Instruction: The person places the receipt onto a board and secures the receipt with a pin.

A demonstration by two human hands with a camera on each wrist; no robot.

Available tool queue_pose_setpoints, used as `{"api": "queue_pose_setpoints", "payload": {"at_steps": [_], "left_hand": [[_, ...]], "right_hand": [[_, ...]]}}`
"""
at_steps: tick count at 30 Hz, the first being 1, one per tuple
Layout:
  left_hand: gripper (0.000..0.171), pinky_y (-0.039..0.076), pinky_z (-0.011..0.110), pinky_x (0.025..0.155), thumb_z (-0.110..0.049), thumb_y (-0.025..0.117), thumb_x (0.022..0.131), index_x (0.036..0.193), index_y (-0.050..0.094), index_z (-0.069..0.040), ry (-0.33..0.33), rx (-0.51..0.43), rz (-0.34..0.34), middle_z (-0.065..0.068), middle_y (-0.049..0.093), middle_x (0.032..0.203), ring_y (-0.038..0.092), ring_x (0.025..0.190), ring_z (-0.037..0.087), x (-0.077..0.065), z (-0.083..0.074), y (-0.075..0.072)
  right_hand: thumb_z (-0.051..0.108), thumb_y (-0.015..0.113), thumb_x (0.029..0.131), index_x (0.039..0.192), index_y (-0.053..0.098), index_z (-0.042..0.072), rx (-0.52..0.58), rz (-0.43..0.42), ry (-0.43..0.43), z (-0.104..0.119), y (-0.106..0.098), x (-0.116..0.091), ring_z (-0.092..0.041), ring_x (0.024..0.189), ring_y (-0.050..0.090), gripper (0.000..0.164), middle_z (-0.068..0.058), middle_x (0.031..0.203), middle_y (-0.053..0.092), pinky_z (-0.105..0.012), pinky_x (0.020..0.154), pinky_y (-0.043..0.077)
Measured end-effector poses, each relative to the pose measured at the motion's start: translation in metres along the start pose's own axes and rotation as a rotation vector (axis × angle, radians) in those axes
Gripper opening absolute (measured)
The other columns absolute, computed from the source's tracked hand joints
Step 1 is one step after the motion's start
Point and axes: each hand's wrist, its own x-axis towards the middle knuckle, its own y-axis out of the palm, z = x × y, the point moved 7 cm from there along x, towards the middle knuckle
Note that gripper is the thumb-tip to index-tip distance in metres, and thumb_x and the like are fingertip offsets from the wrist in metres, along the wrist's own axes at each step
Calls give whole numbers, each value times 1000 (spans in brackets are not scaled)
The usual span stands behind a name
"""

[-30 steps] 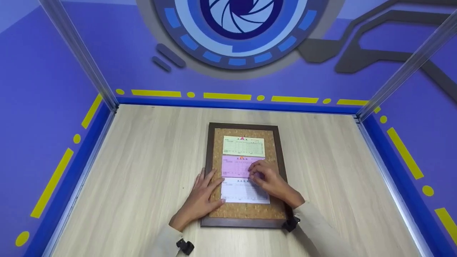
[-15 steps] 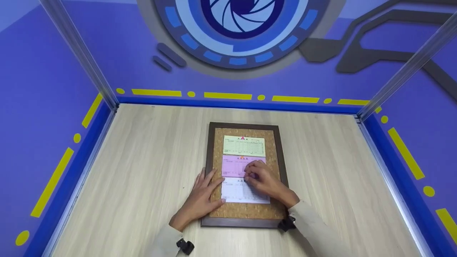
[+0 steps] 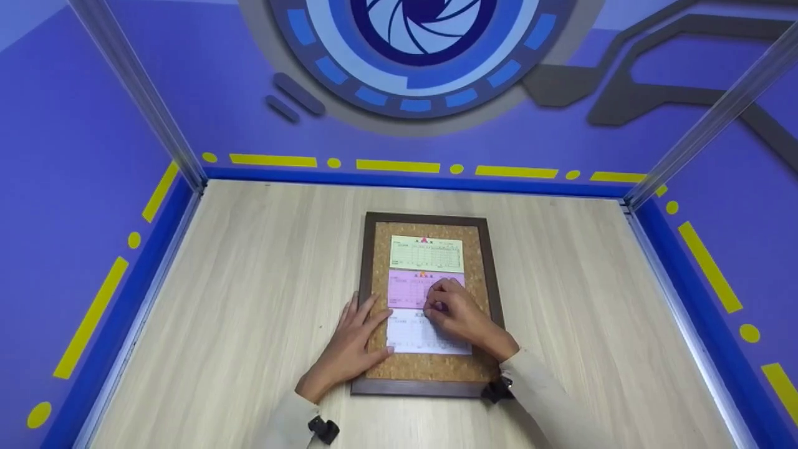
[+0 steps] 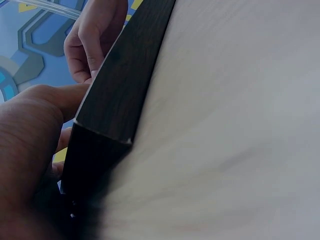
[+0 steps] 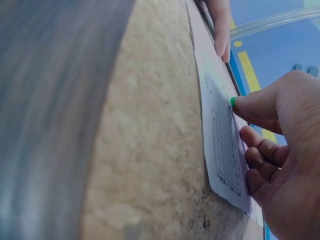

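Note:
A cork board (image 3: 430, 369) in a dark brown frame lies on the table. Three printed paper slips run down it: a pale yellow-green slip (image 3: 427, 255) on top, a pink slip (image 3: 405, 292) in the middle and a white slip (image 3: 408, 340) at the bottom. My right hand (image 3: 461, 318) pinches a green push pin (image 5: 233, 102), its point right at the white slip near that slip's upper edge. My left hand (image 3: 349, 349) rests spread over the board's left frame, thumb and index fingertip at the white slip's left edge.
A pink pin (image 3: 424, 239) sits at the top of the yellow-green slip, and an orange pin (image 3: 423, 274) at the top of the pink one. Blue walls (image 3: 399, 140) enclose the wooden table (image 3: 262, 268) at the back and both sides.
My right hand has moved a little left, bringing its fingertips to the middle of the white slip's upper edge. My left hand has stayed in place on the board.

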Motion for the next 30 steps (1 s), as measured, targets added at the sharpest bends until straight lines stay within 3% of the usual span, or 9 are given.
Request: {"api": "queue_pose_setpoints", "payload": {"at_steps": [12, 18, 30], "left_hand": [[72, 8, 65, 134, -41, 80, 97, 161, 57, -15, -14, 3, 3, 15, 26, 181, 3, 168, 51, -1, 0, -1], [73, 9, 65, 134, -42, 79, 98, 162, 56, -16, -17, 5, 8, 15, 26, 181, 3, 168, 50, -1, 1, -1], [72, 9, 67, 133, -40, 79, 97, 161, 57, -14, -10, 6, 0, 16, 27, 180, 3, 167, 52, 0, -1, -1]], "right_hand": [[2, 80, 91, 86, 78, 8, 21, 10, 40, -1, 1, 4, -19, 96, 55, 9, -1, 98, 64, -37, 83, 48], [2, 79, 91, 84, 78, 9, 77, 40, 121, -4, 2, 7, -18, 97, 54, 10, 1, 98, 63, -36, 84, 47], [-1, 79, 85, 72, 69, 9, 60, 35, 246, -5, -1, 12, -18, 93, 52, 20, 2, 91, 60, -37, 83, 44]]}}
